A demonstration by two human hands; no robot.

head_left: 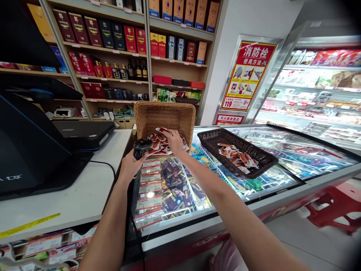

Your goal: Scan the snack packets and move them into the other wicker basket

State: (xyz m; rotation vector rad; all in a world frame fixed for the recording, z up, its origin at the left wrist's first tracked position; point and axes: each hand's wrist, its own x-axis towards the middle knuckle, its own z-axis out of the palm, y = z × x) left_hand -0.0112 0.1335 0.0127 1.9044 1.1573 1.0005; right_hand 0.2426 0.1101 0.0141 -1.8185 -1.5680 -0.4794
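Observation:
My left hand [132,165] is closed around the grip of a black handheld barcode scanner [142,144], held at the front left of a tan wicker basket [165,108]. The basket is tipped so its opening faces me. Inside it lies a heap of small wrapped sausages [154,147] in clear and white packets. My right hand [175,143] reaches into the basket, fingers closed on one sausage packet [160,130] above the heap. To the right, a dark brown woven tray [208,136] holds several more wrapped sausages [237,156].
Beneath the baskets is a glass-topped freezer [284,150] with packaged goods inside and price labels [149,188] along its left side. A white counter [70,199] with a black checkout terminal [31,150] stands left. A cable [105,162] runs over it. A red stool [335,207] is at right.

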